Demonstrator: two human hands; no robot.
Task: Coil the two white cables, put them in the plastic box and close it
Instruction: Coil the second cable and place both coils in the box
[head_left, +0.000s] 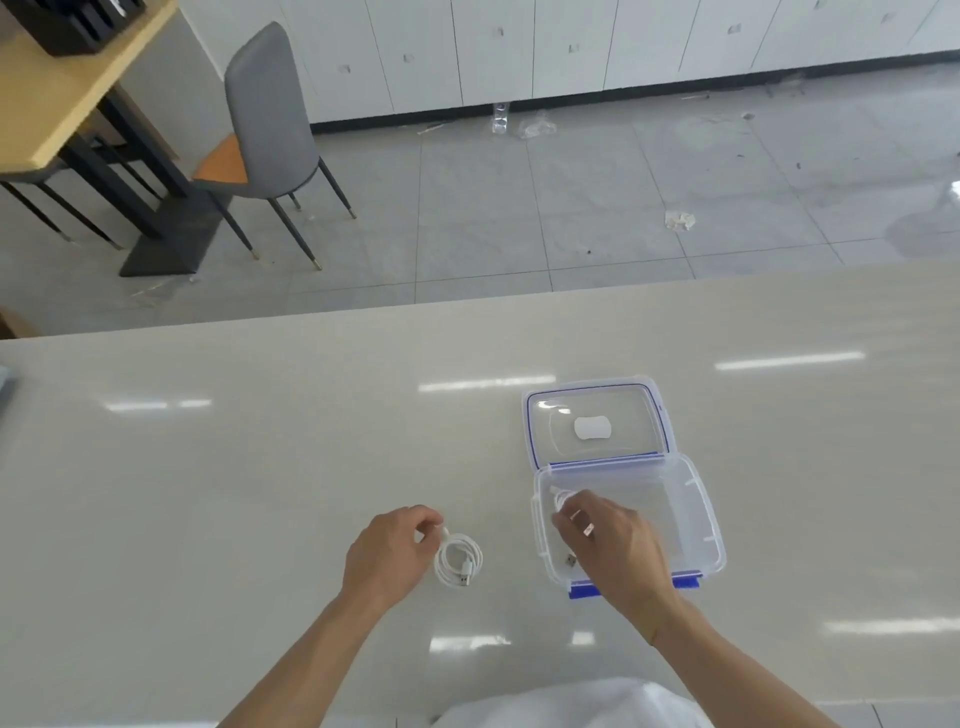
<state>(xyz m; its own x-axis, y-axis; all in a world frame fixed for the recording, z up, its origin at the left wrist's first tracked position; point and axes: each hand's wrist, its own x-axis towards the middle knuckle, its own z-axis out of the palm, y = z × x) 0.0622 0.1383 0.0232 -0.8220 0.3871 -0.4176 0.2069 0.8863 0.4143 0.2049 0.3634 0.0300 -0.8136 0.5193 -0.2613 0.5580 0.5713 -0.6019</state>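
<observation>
Open plastic box (696, 525), one white cable (560, 500) inside, in right hand (618, 551).

We read office break room; white cabinet wall (571, 47) beyond long pale table (260, 441); grey chair (265, 114), wooden desk (57, 88) far-left of it.

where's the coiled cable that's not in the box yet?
Head view: the coiled cable lies on the table, left of the open plastic box, with the left hand pinching its upper edge.

Coiled white cable (458, 560) beside the open plastic box (698, 525) holding another cable (562, 500).
</observation>
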